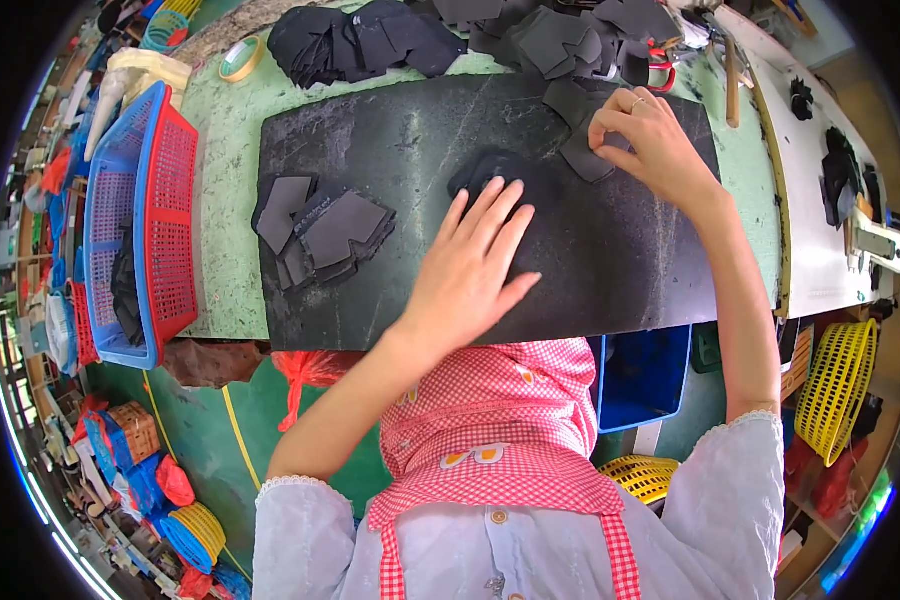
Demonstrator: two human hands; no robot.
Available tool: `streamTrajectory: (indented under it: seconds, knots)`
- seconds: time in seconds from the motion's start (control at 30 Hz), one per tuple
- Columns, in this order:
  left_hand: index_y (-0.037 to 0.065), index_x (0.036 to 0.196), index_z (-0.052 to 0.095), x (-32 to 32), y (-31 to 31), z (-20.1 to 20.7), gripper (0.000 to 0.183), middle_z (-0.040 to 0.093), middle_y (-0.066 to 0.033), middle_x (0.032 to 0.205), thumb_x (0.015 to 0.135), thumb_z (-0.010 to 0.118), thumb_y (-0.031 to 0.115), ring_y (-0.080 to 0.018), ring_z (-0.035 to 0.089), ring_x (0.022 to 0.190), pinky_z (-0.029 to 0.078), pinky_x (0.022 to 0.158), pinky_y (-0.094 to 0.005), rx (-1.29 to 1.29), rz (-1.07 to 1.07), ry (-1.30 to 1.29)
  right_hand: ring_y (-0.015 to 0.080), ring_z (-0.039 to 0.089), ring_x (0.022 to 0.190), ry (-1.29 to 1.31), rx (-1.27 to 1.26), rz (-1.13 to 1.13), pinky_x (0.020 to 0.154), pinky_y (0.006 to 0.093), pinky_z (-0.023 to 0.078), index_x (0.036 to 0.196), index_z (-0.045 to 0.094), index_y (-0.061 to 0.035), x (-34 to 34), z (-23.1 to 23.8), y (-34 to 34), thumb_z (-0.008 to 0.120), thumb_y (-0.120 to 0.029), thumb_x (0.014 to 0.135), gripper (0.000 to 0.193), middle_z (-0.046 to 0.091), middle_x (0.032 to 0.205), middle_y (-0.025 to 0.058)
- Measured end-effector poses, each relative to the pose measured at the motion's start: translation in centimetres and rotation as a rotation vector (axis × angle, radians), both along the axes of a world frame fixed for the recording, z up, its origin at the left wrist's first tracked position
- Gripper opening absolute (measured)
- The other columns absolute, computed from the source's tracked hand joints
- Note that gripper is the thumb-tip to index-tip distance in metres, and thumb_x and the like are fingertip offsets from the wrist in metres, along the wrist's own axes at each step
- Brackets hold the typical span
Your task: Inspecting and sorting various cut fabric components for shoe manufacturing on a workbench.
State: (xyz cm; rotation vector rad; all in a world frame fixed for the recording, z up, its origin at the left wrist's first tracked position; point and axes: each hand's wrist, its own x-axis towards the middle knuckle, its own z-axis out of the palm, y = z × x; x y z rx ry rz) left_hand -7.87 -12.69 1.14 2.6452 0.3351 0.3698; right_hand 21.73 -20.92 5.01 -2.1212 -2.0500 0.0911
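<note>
My left hand (485, 260) lies flat with fingers spread, its fingertips on a dark navy cut piece (485, 168) at the middle of the black work mat (410, 290). To the right, my right hand (655, 145) is curled, thumb and forefinger tips close together at the edge of a dark grey cut piece (583, 160). Part of that piece is hidden under the hand. On the mat's left side sits a loose pile of notched grey pieces (342, 230).
Stacks of dark cut pieces (360, 45) line the table's far side, near a roll of tape (240, 60) and a hammer (732, 85). Nested blue and red baskets (173, 220) stand at the left edge. A blue bin (642, 375) is below the table's front edge.
</note>
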Motion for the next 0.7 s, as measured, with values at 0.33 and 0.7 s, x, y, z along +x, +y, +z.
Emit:
streamTrajectory:
  seconds: [0.33,0.7]
  knots:
    - [0.020,0.121,0.074,-2.7,2.8,1.3,0.047,0.061,-0.0067,0.145,0.080,0.068,-0.003,-0.0310,0.048,0.147,0.029,0.125,-0.0559,-0.059,-0.183,-0.155,0.0272,0.059,0.112,0.027,0.105,0.132,0.102,0.0405,0.043,0.103,0.062,-0.0091,-0.1,0.6,0.8,0.075,0.000,0.075,0.032,0.062,0.106,0.0054]
    - [0.014,0.163,0.037,-9.6,6.0,0.0,0.087,0.023,-0.0218,0.171,0.093,0.065,0.058,-0.0407,0.021,0.158,0.017,0.127,-0.0574,0.300,0.260,0.222,0.0301,0.061,0.104,0.082,0.161,0.112,0.092,0.0426,0.049,0.088,0.052,-0.0051,-0.9,-0.8,-1.4,0.069,0.005,0.072,0.025,0.061,0.100,0.0077]
